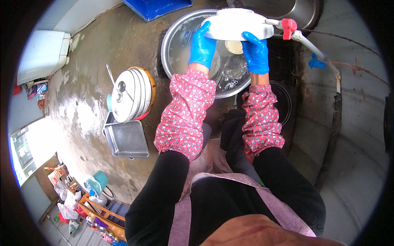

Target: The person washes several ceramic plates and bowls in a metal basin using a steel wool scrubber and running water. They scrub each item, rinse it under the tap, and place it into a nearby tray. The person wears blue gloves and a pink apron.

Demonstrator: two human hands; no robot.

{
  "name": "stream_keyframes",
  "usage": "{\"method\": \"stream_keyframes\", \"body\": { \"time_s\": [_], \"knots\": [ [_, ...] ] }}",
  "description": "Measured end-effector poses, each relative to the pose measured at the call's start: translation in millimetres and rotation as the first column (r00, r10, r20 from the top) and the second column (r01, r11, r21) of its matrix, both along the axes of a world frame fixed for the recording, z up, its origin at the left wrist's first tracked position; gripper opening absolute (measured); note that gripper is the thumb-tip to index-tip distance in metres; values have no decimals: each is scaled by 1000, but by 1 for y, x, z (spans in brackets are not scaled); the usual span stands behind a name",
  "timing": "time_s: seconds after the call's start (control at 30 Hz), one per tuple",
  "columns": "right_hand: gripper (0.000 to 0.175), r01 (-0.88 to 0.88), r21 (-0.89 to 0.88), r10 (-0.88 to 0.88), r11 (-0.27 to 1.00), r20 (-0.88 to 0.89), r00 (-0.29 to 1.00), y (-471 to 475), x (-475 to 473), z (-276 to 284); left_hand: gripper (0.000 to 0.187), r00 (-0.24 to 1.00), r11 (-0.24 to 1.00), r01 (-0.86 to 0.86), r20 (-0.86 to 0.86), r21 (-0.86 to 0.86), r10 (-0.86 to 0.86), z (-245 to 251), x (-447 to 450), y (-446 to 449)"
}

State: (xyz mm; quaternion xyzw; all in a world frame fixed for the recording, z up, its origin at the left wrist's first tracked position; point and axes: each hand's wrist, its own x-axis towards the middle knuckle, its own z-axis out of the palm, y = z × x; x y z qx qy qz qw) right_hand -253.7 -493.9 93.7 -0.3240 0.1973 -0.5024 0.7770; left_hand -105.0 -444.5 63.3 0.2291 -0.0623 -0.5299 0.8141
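In blue gloves, my left hand (203, 44) and my right hand (256, 52) grip a large white bowl (237, 24) by its rim. The bowl is turned with its base away from me, over a wide metal basin (166, 58) of water. A white tap with a red handle (289, 28) reaches to the bowl's right side. Below the bowl, a pale round object (234, 47) shows in the basin; what it is I cannot tell. Water ripples near the basin's close edge.
On the wet floor at left stand stacked white plates or lids (123, 95) beside a metal tray (127, 138). A blue plastic container (157, 7) and another metal basin (277, 12) lie beyond. The tap's pipe (317, 49) runs along the right wall. A teal bucket (100, 178) stands lower left.
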Motion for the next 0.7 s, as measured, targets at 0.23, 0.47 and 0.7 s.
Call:
{"method": "stream_keyframes", "body": {
  "time_s": [0.23,0.47,0.7],
  "knots": [
    [45,-24,-125,5,992,-148,989,1,11,-4,62,895,909,-116,438,400,-78,2,-22,8],
    [42,-88,-201,20,976,-317,948,6,10,3,64,553,838,-374,821,397,-143,-25,-30,-7],
    [46,-170,-293,-34,941,-581,813,18,7,14,52,710,960,-161,702,231,-50,7,-38,18]
  ]
}}
